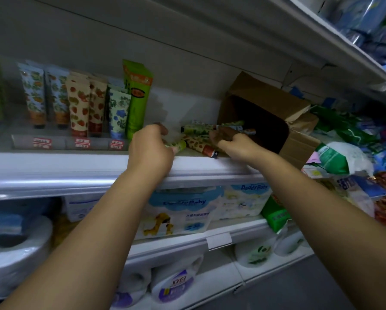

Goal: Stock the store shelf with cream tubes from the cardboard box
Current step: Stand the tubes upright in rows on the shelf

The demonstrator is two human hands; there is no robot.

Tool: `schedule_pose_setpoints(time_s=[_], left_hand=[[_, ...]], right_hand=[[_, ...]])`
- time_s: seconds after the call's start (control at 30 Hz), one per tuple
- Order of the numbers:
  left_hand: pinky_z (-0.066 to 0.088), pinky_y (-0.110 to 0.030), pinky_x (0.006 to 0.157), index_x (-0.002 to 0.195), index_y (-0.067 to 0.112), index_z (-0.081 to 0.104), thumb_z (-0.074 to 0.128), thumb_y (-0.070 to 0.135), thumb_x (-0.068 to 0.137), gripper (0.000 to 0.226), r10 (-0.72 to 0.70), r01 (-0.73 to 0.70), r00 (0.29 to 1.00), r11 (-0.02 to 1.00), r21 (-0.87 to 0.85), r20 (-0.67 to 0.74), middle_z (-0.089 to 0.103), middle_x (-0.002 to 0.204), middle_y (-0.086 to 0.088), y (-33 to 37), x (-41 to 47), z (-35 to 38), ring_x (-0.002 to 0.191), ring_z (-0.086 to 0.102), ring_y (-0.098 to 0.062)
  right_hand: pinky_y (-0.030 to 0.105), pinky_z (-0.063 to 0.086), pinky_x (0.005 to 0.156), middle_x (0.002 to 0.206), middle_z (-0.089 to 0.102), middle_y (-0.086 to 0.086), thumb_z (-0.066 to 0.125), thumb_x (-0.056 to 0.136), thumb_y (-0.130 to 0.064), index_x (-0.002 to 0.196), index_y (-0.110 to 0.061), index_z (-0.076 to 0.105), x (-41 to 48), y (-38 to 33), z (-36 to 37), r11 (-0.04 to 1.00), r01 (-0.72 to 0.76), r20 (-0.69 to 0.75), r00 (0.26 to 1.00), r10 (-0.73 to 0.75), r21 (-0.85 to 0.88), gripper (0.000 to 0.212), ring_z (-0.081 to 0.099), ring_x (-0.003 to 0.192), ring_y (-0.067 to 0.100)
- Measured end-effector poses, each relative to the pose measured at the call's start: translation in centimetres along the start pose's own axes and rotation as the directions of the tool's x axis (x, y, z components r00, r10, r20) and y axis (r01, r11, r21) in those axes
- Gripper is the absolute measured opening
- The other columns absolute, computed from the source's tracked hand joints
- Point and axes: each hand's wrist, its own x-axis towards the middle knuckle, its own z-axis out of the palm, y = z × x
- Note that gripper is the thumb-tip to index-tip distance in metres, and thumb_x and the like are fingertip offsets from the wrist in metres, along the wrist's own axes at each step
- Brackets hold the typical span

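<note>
Left hand (150,148) grips a green tube (179,146); right hand (232,145) grips tubes (236,126) by box (266,97)

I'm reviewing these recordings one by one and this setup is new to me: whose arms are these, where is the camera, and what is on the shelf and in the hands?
No machine here: a person's bare arms, filmed by one camera worn on their head, looking down. On the shelf, cream tubes stand upright at the left; a cardboard box lies on its side at the right, with loose tubes spilled from its mouth. The left hand grips a green tube; the right hand curls around loose tubes by the box.
</note>
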Motion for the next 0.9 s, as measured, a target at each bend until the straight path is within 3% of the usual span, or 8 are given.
schedule_pose_setpoints(time_s=[0.07,0.23,0.33,0.4,0.5,0.67,0.8,0.9], left_hand=[[0.047,-0.028,0.089,0.127,0.012,0.066,0.081,0.027,0.087,0.044,-0.025,0.023,0.999,0.998,-0.064,-0.022,0.070,0.116,-0.007,0.2,0.1,-0.4,0.109,0.065,-0.025],[0.047,-0.028,0.093,0.121,0.010,0.070,0.077,0.025,0.090,0.035,-0.011,0.002,0.997,0.994,-0.108,-0.081,0.071,0.119,-0.008,0.6,-0.6,-0.8,0.111,0.065,-0.025],[0.044,-0.024,0.088,0.118,0.010,0.071,0.076,0.024,0.092,0.030,-0.036,0.020,0.995,0.984,-0.174,-0.088,0.071,0.116,-0.007,0.6,-1.0,-1.7,0.109,0.064,-0.023],[0.046,-0.026,0.088,0.116,0.013,0.071,0.076,0.026,0.092,0.028,-0.057,0.040,0.996,0.977,-0.211,-0.075,0.071,0.111,-0.003,0.3,-1.0,-2.6,0.105,0.064,-0.020],[0.052,-0.031,0.092,0.112,0.014,0.071,0.076,0.028,0.091,0.026,-0.102,0.088,0.994,0.965,-0.245,-0.045,0.071,0.105,-0.002,-0.3,-0.9,-3.9,0.101,0.066,-0.020],[0.058,-0.038,0.089,0.103,0.014,0.075,0.076,0.030,0.091,0.019,-0.117,0.109,0.993,0.949,-0.296,-0.011,0.074,0.094,-0.002,-1.0,-1.7,-4.9,0.093,0.070,-0.022],[0.059,-0.036,0.082,0.104,0.019,0.074,0.075,0.031,0.092,0.016,-0.130,0.121,0.992,0.931,-0.345,-0.003,0.072,0.094,0.004,-1.2,-2.8,-5.5,0.090,0.068,-0.015],[0.060,-0.040,0.084,0.100,0.021,0.073,0.075,0.029,0.092,0.012,-0.135,0.141,0.990,0.910,-0.391,0.042,0.073,0.096,-0.001,-1.1,-3.0,-6.0,0.091,0.071,-0.020]], right_hand=[[0.041,0.045,0.108,0.139,0.057,0.000,0.063,0.069,-0.082,0.146,-0.034,0.046,-0.4,0.2,-0.5,0.999,0.033,0.050,0.998,-0.033,-0.012,0.092,0.054,0.126,0.024],[0.046,0.045,0.107,0.124,0.066,0.000,0.063,0.035,-0.097,0.133,-0.029,0.058,-0.3,0.0,-0.5,0.996,0.018,0.015,1.000,-0.017,-0.084,0.120,0.059,0.116,0.025],[0.028,0.051,0.082,0.117,0.065,0.001,0.079,0.075,-0.057,0.135,-0.014,0.058,-0.5,-0.9,0.0,0.999,-0.049,0.068,0.997,0.048,0.013,0.077,0.062,0.095,0.016],[0.024,0.049,0.078,0.124,0.065,0.003,0.079,0.083,-0.040,0.137,-0.013,0.056,-0.6,-1.4,0.2,0.997,-0.038,0.062,0.997,0.033,0.070,0.064,0.062,0.095,0.015],[0.029,0.054,0.084,0.127,0.064,0.005,0.083,0.079,-0.039,0.133,-0.011,0.059,-0.6,-2.2,0.6,0.989,-0.067,0.064,0.996,0.058,0.135,0.065,0.062,0.101,0.019],[0.031,0.052,0.070,0.117,0.065,0.004,0.083,0.076,-0.047,0.132,-0.010,0.059,-0.8,-3.6,0.9,0.988,-0.102,0.125,0.988,0.087,0.118,0.072,0.063,0.098,0.023],[0.028,0.051,0.077,0.115,0.060,0.002,0.083,0.077,-0.043,0.143,-0.015,0.047,-0.8,-3.6,1.3,0.997,-0.049,0.071,0.997,0.044,0.067,0.081,0.063,0.099,0.020],[0.024,0.048,0.072,0.123,0.060,0.004,0.084,0.075,-0.045,0.149,-0.017,0.042,-1.1,-3.5,1.0,0.995,-0.045,0.065,0.997,0.039,0.094,0.089,0.063,0.098,0.018]])
